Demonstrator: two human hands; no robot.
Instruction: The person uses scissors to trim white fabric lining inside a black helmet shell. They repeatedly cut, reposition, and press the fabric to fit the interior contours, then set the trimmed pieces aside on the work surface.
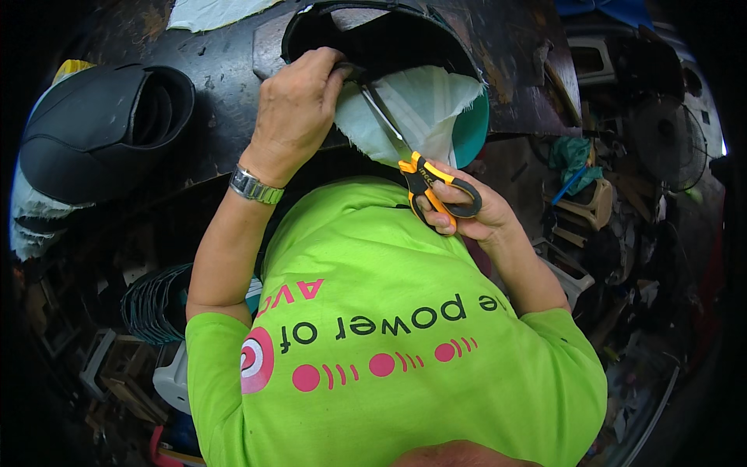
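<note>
Scissors (420, 183) with yellow-and-black handles sit in my right hand (482, 208), its fingers through and around the loops. Their blades point up and left, over a pale, frayed cloth lining (412, 113). The lining hangs from a curved black piece (455, 48) with a teal outer side (472, 131), resting at the table's near edge. My left hand (299, 101), a metal watch on its wrist, pinches a dark edge of this piece close to the blade tips. The tips and the pinched edge are partly hidden in shadow.
On the table (226, 82) at left, a stack of rolled black curved pieces (101, 128) stands on pale cloth. Another white cloth (210, 12) lies at the far edge. Right of the table are a fan (669, 140), a beige plastic stool (595, 204) and clutter. Wooden stools (136, 373) stand lower left.
</note>
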